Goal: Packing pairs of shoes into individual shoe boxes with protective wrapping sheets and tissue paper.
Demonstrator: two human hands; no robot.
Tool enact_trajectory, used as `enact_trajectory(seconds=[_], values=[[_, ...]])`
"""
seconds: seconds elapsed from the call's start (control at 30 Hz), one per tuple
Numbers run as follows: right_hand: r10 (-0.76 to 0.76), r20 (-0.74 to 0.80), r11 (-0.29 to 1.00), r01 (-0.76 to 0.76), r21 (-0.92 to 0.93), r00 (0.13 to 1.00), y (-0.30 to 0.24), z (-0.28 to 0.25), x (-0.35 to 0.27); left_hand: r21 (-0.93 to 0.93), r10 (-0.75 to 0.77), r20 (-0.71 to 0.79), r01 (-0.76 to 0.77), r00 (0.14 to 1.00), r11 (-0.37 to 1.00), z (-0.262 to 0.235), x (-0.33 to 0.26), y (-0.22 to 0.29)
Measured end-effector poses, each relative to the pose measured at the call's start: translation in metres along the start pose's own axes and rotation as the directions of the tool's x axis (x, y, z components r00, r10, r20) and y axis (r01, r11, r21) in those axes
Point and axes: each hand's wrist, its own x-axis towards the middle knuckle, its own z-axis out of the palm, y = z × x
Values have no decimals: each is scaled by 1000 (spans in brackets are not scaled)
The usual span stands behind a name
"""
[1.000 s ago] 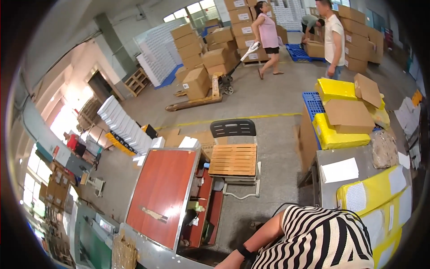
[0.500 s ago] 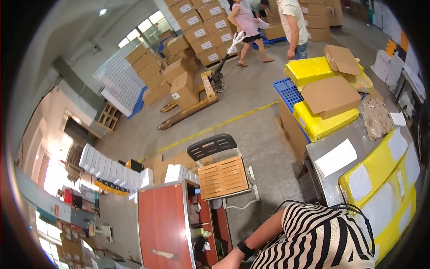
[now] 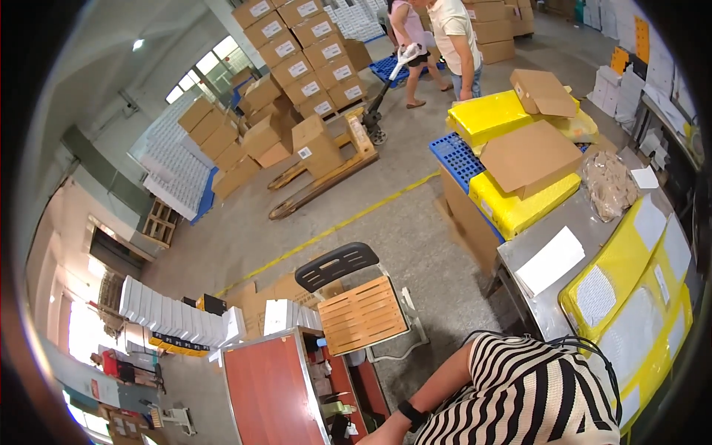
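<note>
Tabletop [image 3: 268, 386] (red) is just L of the fingers' end of the forearm [image 3: 439, 386], w/ shelves [image 3: 344, 380] btwn; chair [image 3: 363, 317] sits beyond the fingers, yellow pkgs [image 3: 627, 334] well off to their R. Fingers are cut off by lower edge, so can't tell how open or if holding anything. View's swung vs 1 sec ago: tabletop's pale patch is outta frame, so hand's work can't be followed.

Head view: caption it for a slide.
Bare forearm with black wristband beside a red-topped desk, a slatted chair and yellow parcels nearby.
</note>
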Motion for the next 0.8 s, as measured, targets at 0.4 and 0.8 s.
enact_trajectory(seconds=[0.4, 0.8], values=[[-8, -70, 993, 0, -114, 998, -25, -9, 19, 200, 222, -641, -119, 734, 972, 90, 34, 39], [264, -90, 962, -255, 98, 960, -45, 7, 9, 418, 477, -665, -243, 575, 875, -10, -1, -54]])
